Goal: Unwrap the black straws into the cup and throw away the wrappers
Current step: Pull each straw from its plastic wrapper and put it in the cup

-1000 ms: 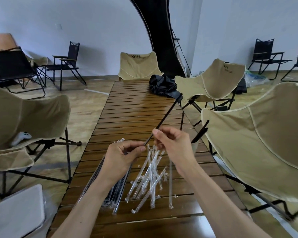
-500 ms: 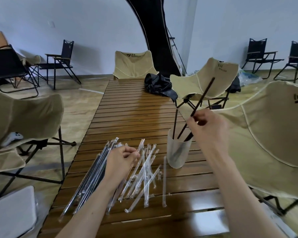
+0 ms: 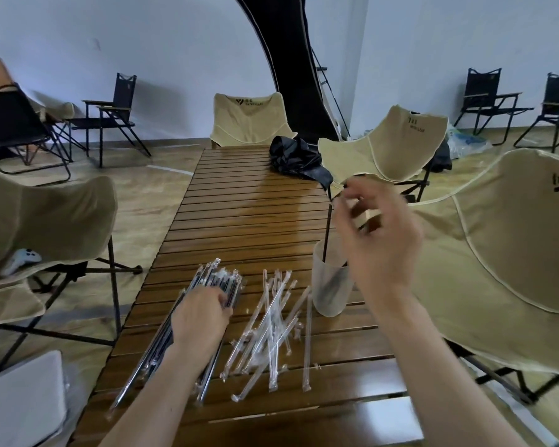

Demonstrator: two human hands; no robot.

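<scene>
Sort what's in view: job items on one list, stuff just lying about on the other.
Job: wrapped black straws under the left hand; empty wrappers; cup with a straw standing in it; right hand above the cup.

Lying about: black fabric bundle; beige chairs; white controller.

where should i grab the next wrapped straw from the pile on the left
Pinch one far tip of the wrapped straws, coming from above. The bundle fans out there beyond the left hand, so single ends stand apart, while nearer the table edge they lie packed together. The loose wrapper tail probably helps tearing.
</scene>
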